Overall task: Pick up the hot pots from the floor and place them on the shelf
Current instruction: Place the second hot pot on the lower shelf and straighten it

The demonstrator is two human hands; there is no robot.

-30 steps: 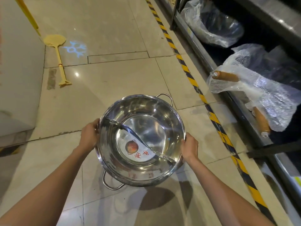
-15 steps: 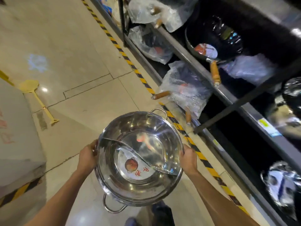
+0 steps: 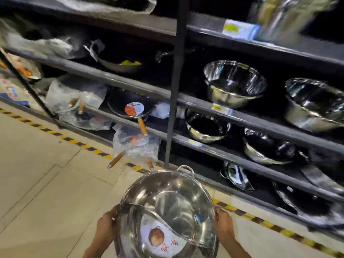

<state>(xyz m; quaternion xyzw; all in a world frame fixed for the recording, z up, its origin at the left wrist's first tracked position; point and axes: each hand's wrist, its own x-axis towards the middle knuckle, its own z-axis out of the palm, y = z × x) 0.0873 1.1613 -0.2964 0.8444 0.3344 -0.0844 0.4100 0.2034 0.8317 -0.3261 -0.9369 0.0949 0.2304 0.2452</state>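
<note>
A shiny steel hot pot [image 3: 173, 202] with a curved divider and a round label inside is held up at the bottom middle of the head view. My left hand [image 3: 106, 227] grips its left rim and my right hand [image 3: 223, 225] grips its right rim. One loop handle sticks out on its far side. The dark metal shelf [image 3: 247, 119] with several tiers rises in front of me and to the right. Steel bowls and pots [image 3: 233, 83] stand on its tiers.
A black upright post [image 3: 174, 101] splits the shelf just beyond the pot. Plastic-wrapped woks with wooden handles [image 3: 134, 110] fill the left tiers, and some handles stick out over the floor. A yellow-black stripe [image 3: 87, 148] runs along the shelf foot on the beige tiles.
The view has swung up and to the right from the floor onto the shelf. The pot stays in both hands and has come closer to the shelf.
</note>
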